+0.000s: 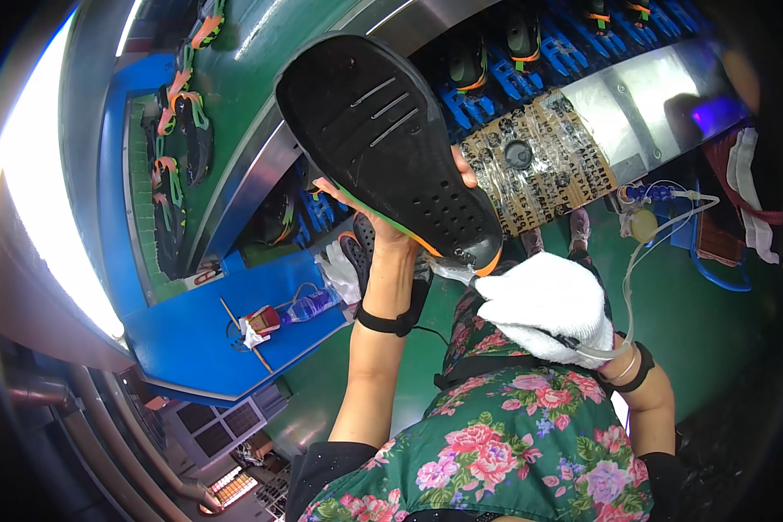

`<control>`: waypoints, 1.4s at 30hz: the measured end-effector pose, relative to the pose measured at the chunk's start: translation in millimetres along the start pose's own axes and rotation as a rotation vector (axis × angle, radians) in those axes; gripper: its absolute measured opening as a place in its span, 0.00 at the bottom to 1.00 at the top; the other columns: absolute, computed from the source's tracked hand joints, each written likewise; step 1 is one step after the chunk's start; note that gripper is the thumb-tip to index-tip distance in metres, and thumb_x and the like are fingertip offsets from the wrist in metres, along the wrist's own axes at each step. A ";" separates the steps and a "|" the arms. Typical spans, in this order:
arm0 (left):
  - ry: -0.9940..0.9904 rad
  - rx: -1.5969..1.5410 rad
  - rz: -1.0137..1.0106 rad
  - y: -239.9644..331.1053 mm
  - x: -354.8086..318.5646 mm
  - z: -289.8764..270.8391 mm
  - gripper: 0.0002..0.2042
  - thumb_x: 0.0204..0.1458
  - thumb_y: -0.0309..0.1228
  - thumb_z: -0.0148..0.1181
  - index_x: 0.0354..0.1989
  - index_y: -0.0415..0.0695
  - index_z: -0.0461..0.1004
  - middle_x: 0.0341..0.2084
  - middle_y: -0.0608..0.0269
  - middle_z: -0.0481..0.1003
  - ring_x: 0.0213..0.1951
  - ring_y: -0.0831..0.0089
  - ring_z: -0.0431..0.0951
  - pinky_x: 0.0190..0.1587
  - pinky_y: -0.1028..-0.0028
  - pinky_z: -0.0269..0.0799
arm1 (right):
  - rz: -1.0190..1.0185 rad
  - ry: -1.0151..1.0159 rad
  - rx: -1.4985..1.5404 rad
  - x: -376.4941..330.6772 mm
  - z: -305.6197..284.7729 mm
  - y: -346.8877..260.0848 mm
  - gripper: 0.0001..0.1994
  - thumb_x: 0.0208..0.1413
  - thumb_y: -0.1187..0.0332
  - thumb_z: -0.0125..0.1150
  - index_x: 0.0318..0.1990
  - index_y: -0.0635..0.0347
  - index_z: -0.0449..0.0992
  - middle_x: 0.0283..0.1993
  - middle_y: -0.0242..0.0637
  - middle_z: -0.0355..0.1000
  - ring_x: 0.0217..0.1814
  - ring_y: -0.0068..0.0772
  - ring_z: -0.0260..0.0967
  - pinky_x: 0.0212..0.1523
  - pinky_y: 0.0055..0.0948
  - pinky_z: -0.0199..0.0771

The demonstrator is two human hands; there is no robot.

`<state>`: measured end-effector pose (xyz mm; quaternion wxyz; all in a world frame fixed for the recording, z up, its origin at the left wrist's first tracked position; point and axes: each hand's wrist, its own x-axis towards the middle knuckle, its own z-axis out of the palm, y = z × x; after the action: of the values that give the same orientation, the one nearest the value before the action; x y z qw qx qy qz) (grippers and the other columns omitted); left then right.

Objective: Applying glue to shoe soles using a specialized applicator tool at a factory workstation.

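My left hand (390, 230) is wrapped round the side of a large black shoe sole (409, 165), with fingertips showing at its far edge. The sole is tilted, its upper face toward me: slots at the wide end, small holes at the narrow end, and orange and green along the rim. My right hand (544, 304), in a thick white glove, is closed round something mostly hidden. A clear nozzle tip (452, 270) sticks out of it close to the sole's narrow end; whether they touch, I cannot tell. A clear hose (631, 326) runs along the right wrist.
A metal ledge wrapped in printed tape (539, 165) lies beyond the sole, before a rack of shoes on blue holders (518, 61). On the left, a blue table (200, 331) bears a plastic bottle (311, 304); several dark shoes (183, 130) line a green belt.
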<state>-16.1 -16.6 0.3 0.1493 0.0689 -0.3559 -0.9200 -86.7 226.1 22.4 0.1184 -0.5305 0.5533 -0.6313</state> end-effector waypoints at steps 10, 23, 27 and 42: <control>-0.019 -0.008 -0.035 -6.0 2.4 -1.7 0.66 0.32 0.92 0.35 0.59 0.35 0.69 0.43 0.44 0.75 0.42 0.53 0.78 0.46 0.56 0.77 | 0.109 0.001 0.039 6.2 -3.1 -4.6 0.15 0.46 0.76 0.75 0.45 0.54 0.87 0.46 0.37 0.85 0.42 0.39 0.82 0.42 0.34 0.81; -0.078 0.008 0.007 -10.3 6.6 6.5 0.51 0.49 0.80 0.47 0.56 0.36 0.70 0.42 0.49 0.75 0.40 0.58 0.79 0.46 0.59 0.76 | 0.172 0.131 -0.024 -4.0 -4.3 3.7 0.12 0.45 0.77 0.76 0.40 0.58 0.87 0.41 0.40 0.84 0.36 0.38 0.81 0.38 0.34 0.81; -0.145 0.052 0.001 -9.4 8.8 9.7 0.38 0.57 0.67 0.57 0.55 0.38 0.71 0.42 0.51 0.75 0.39 0.60 0.79 0.45 0.61 0.75 | 0.344 0.155 0.401 -6.7 -5.2 9.6 0.09 0.49 0.76 0.75 0.39 0.59 0.86 0.40 0.41 0.84 0.37 0.36 0.82 0.40 0.33 0.82; -0.125 -0.009 -0.176 -7.7 15.4 10.5 0.64 0.39 0.89 0.37 0.65 0.35 0.66 0.40 0.37 0.78 0.34 0.52 0.81 0.38 0.56 0.79 | 0.068 -0.046 0.244 0.6 -21.4 15.0 0.13 0.45 0.76 0.75 0.41 0.56 0.87 0.42 0.37 0.85 0.36 0.37 0.81 0.38 0.33 0.80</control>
<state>-34.8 -9.5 2.6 0.0459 0.0418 -0.3531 -0.9335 -110.7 232.5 14.2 0.2163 -0.5074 0.4872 -0.6771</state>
